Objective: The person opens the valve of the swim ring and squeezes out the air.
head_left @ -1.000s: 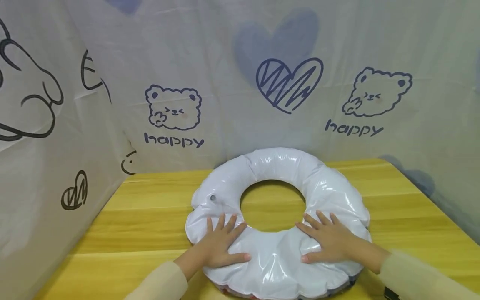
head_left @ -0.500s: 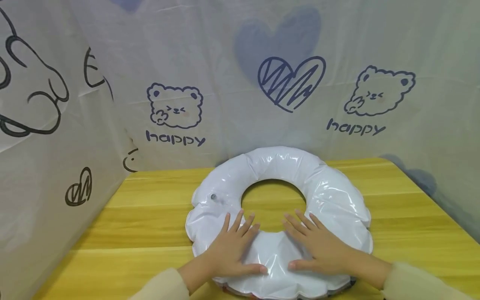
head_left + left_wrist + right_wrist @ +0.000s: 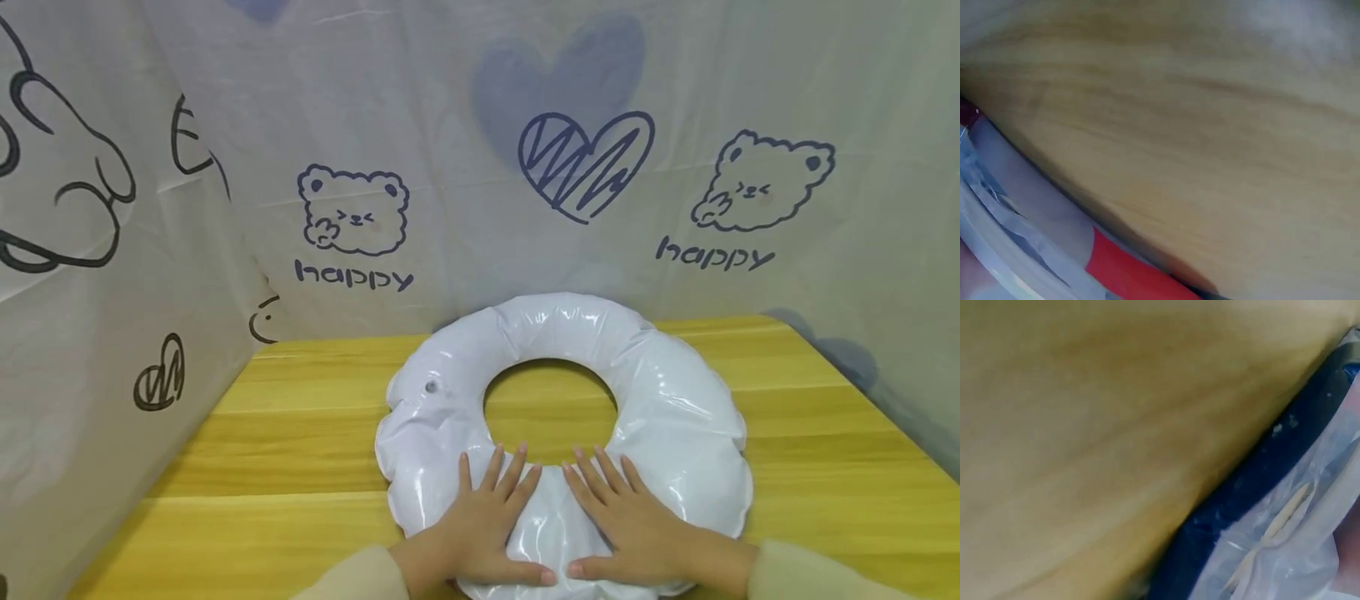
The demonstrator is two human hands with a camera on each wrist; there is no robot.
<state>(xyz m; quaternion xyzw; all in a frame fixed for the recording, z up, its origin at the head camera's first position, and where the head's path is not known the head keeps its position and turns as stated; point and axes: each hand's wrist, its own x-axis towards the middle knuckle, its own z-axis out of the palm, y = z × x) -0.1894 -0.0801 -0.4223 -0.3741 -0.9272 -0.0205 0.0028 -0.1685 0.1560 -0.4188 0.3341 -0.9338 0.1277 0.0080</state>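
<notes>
A glossy white inflatable swim ring (image 3: pixel 667 400) lies flat, wrinkled along its seams. A small valve (image 3: pixel 431 387) shows on its left part. My left hand (image 3: pixel 487 525) rests palm down on the near part, fingers spread toward the hole. Beside it my right hand (image 3: pixel 645 529) lies the same way, the two thumb tips close together but apart. In the left wrist view the ring's underside shows a red patch (image 3: pixel 1132 272). A dark blue band (image 3: pixel 1254 475) runs along its edge in the right wrist view.
The ring lies on a yellow wood-grain table (image 3: pixel 300 450). Pale cloth (image 3: pixel 465 233) printed with hearts, bears and "happy" hangs close behind it and along the left side. The table's right edge (image 3: pixel 862 392) runs diagonally, with cloth beyond.
Both hands have slid inward from the ring's left and right sides to its near middle, closer together and nearer to me. The ring has barely shifted.
</notes>
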